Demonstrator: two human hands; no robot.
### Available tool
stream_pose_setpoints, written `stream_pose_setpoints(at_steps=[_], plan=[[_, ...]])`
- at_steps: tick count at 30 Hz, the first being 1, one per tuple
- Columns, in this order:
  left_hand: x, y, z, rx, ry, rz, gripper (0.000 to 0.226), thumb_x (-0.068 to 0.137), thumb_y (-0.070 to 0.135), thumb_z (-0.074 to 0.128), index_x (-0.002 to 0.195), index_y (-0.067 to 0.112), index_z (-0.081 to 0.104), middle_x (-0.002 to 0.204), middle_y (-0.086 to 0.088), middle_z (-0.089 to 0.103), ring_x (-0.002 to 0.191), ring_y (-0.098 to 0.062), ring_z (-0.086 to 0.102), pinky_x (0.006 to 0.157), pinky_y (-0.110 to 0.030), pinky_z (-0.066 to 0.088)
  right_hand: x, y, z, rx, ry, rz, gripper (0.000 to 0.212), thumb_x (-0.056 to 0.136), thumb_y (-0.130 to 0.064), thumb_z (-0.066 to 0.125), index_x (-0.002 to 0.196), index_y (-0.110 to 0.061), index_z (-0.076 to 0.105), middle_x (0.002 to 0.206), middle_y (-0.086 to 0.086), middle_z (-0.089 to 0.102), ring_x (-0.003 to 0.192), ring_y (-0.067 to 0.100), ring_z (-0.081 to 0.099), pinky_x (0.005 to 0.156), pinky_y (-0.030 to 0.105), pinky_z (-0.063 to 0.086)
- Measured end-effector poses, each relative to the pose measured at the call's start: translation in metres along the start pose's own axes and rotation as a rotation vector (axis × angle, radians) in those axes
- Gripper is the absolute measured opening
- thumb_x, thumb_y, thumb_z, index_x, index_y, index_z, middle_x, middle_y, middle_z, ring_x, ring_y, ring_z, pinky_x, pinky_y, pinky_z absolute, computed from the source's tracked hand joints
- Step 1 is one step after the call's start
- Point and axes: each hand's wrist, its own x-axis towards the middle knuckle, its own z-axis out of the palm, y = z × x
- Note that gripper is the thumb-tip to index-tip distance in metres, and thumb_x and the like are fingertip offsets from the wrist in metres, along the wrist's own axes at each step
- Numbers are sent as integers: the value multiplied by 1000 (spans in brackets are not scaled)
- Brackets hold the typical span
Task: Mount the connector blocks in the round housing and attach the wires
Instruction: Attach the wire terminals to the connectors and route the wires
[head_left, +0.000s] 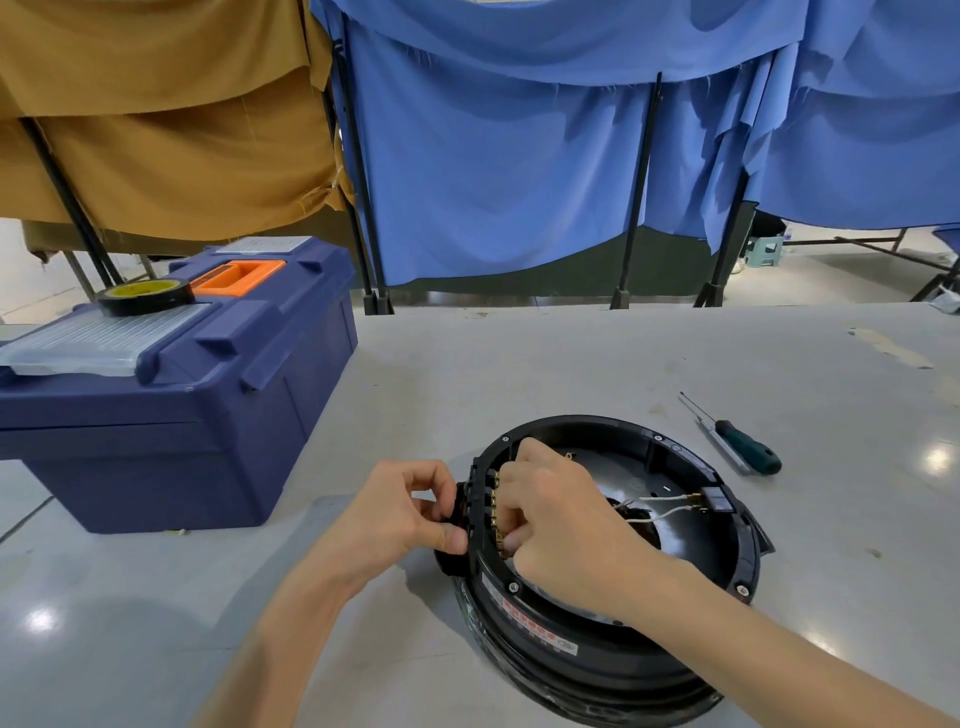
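At housing's (613, 642) left wall, block (474, 491) runs along rim between the hands: left hand (400, 512) pinches it outside, right hand (556, 512) pinches its terminals (495, 512) inside.

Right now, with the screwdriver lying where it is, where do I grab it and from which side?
Grip the green handle of the screwdriver, coming from above on the right. It lies flat on the table, handle nearer you, thin shaft pointing away, apart from the round housing.

Connector block (480, 499) partly out of sight behind right hand (556, 519)
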Motion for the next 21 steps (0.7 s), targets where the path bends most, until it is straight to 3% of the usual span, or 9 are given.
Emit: stream_pose_setpoints(at_steps=[4, 6, 7, 9, 11, 12, 14, 17, 21], plan=[[-2, 1, -5, -15, -33, -63, 34, 55, -7, 82, 69, 15, 61, 66, -3, 53, 51, -13, 46, 45, -19, 37, -1, -2, -7, -37, -54, 28, 15, 76, 3, 63, 72, -11, 61, 75, -7, 46, 86, 10, 33, 68, 24, 35], [-2, 0, -7, -33, 3, -81, 32, 67, 1, 84, 89, 13, 65, 71, -1, 57, 52, -12, 49, 49, -20, 40, -5, 1, -16, -49, -76, 57, 9, 79, -15, 76, 86, -15, 70, 87, -6, 58, 94, 12, 36, 78, 27, 39], [-2, 1, -6, -21, 61, -78, 27, 75, 12, 81, 98, 17, 66, 76, -1, 59, 55, -11, 53, 52, -20, 41, -8, 4, -22, -26, -42, 88, 17, 79, -26, 79, 92, -18, 72, 91, -7, 60, 96, 11, 37, 82, 27, 38], [-2, 5, 3, 37, 173, -72, 39, 74, 43, 72, 110, 31, 64, 89, 4, 62, 70, -5, 60, 64, -16, 44, -13, 22, -37, -13, 103, 180, 27, 82, -41, 74, 103, -23, 71, 101, -10, 62, 103, 12, 38, 89, 28, 36], [0, 8, 17, 94, 220, -89, 62, 61, 56, 69, 119, 39, 58, 105, 11, 61, 96, 1, 59, 81, -19, 44, -17, 47, -54, -106, 183, 327, 37, 89, -42, 66, 121, -24, 65, 123, -6, 59, 116, 18, 40, 98, 31, 34], [0, 11, 26, 82, 221, -106, 67, 59, 57, 70, 123, 39, 55, 110, 13, 61, 105, 1, 56, 88, -22, 43, -20, 61, -60, -128, 165, 408, 42, 91, -40, 65, 129, -23, 60, 134, -3, 53, 123, 22, 41, 103, 33, 33], [4, 14, 40, -12, 203, -140, 62, 66, 49, 76, 122, 34, 57, 109, 12, 67, 104, -2, 62, 91, -25, 46, -26, 85, -67, -77, 77, 493, 48, 93, -31, 64, 139, -22, 53, 142, 0, 50, 130, 22, 45, 106, 30, 34], [9, 14, 52, -136, 232, -149, 33, 76, 26, 80, 107, 26, 71, 90, 6, 76, 82, -11, 72, 70, -22, 55, -30, 104, -63, -62, 69, 499, 44, 94, -16, 57, 137, -25, 55, 128, 3, 64, 112, 20, 60, 93, 29, 46], [16, 15, 53, -177, 348, -194, 21, 78, 26, 78, 98, 24, 74, 85, 6, 76, 76, -12, 73, 68, -26, 54, -24, 111, -64, -110, 105, 441, 37, 94, -11, 58, 127, -23, 66, 111, 3, 73, 103, 23, 66, 88, 33, 49]])
